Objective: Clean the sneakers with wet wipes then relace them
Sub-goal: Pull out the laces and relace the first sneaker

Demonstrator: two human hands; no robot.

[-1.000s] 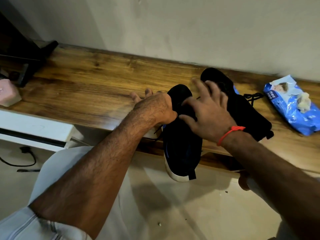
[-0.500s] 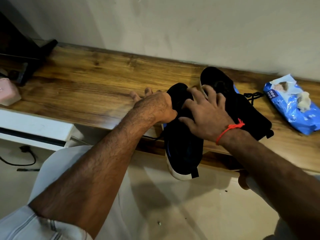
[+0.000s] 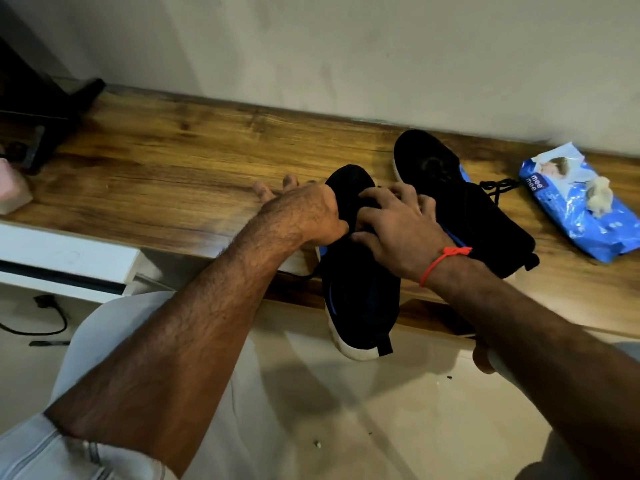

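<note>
Two black sneakers with white soles and blue trim lie on the wooden bench [image 3: 166,174]. The near sneaker [image 3: 360,292] points away from me and its heel hangs over the bench's front edge. My left hand [image 3: 304,216] grips its left side, thumb against the upper and fingers stretched past the toe. My right hand [image 3: 398,226], with a red thread at the wrist, has its fingers curled onto the lace area. The far sneaker [image 3: 446,181] lies just right of it, with a loose black lace [image 3: 498,187] beside it. A blue wet wipes pack [image 3: 585,223] lies at the right, a crumpled used wipe [image 3: 599,199] on top.
A dark stand [image 3: 45,109] and a pink object [image 3: 10,188] sit at the bench's left end. A white drawer unit [image 3: 62,258] is below it, and a black cable [image 3: 45,317] lies on the floor. The wall runs close behind the bench.
My right hand's spread fingers have pulled back off the far sneaker and curled onto the near sneaker's lace area. My left hand and the near sneaker have barely moved.
</note>
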